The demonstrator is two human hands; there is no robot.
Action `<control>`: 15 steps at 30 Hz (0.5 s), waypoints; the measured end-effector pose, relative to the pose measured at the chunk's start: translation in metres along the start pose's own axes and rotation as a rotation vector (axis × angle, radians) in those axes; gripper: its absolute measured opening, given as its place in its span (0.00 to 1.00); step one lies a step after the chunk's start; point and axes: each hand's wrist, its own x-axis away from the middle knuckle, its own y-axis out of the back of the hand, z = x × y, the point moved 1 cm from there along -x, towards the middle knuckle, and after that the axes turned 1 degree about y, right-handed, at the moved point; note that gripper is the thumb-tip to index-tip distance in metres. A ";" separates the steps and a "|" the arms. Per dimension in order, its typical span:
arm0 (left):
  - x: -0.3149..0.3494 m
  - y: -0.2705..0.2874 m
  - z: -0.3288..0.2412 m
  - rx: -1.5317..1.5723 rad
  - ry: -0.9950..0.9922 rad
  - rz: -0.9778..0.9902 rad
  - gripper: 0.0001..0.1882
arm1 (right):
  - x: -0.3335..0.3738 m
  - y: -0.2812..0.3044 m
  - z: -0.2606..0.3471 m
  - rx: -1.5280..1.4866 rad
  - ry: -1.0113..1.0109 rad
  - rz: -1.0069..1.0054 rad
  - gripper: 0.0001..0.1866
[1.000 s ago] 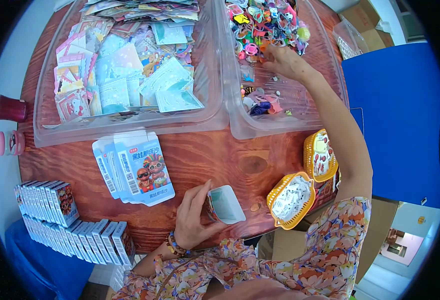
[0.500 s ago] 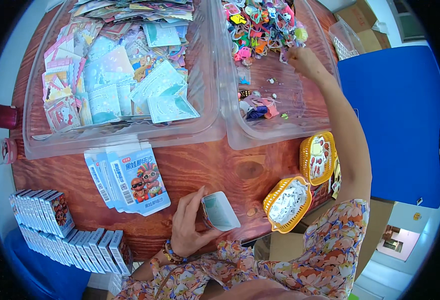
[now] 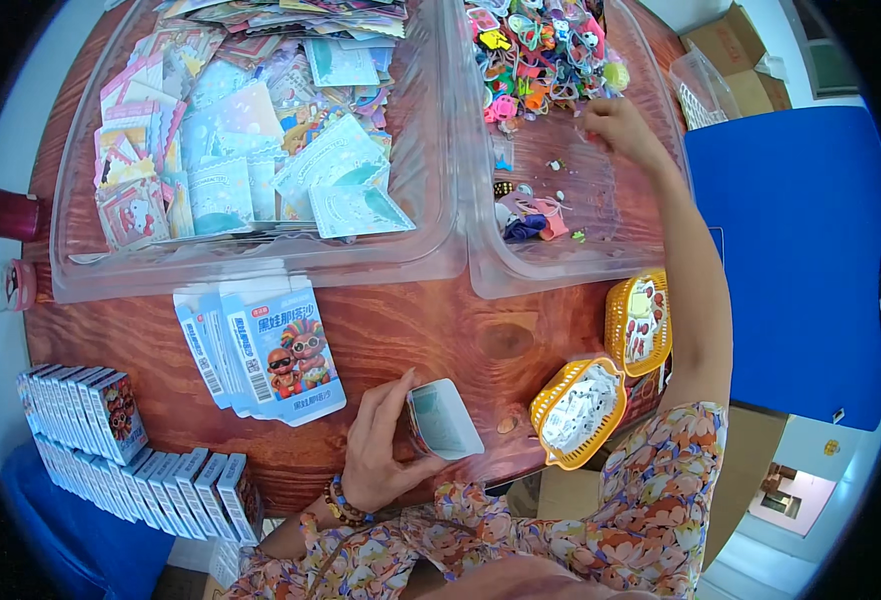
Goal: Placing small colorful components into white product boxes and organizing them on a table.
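My left hand (image 3: 378,450) grips a small open carton (image 3: 444,420) near the table's front edge, thumb and fingers on its sides. The carton's mouth faces up and shows a pale greenish inside. My right hand (image 3: 622,132) reaches into the right-hand clear plastic bin (image 3: 520,272), beside a heap of colourful hair ties and small charms (image 3: 540,50). Its fingers are pinched together; whatever is between them is too small to make out. A few loose pieces, among them a dark blue bow (image 3: 525,228), lie lower in that bin.
Another clear bin (image 3: 260,280) holds many cards (image 3: 222,190). Flat blue cartons (image 3: 295,350) lie in front of it. Rows of filled-out boxes (image 3: 175,490) stand at the left edge. Two yellow baskets (image 3: 538,408) with small packets sit at the right, near a blue chair (image 3: 790,250).
The whole view has shifted slightly. My right hand has drawn a little away from the heap of hair ties, while my left hand keeps its hold on the carton.
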 end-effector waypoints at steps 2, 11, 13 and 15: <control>-0.001 0.002 -0.003 -0.004 -0.004 -0.008 0.52 | 0.009 0.007 0.006 -0.207 -0.064 0.064 0.10; -0.002 -0.003 -0.003 0.053 0.029 -0.036 0.50 | 0.052 0.014 0.027 -0.608 -0.038 0.253 0.10; -0.001 -0.003 -0.001 0.053 0.029 -0.051 0.50 | 0.060 0.012 0.035 -0.827 0.065 0.192 0.09; -0.003 -0.003 -0.003 0.058 0.011 -0.058 0.49 | 0.070 0.012 0.037 -0.788 0.043 0.158 0.08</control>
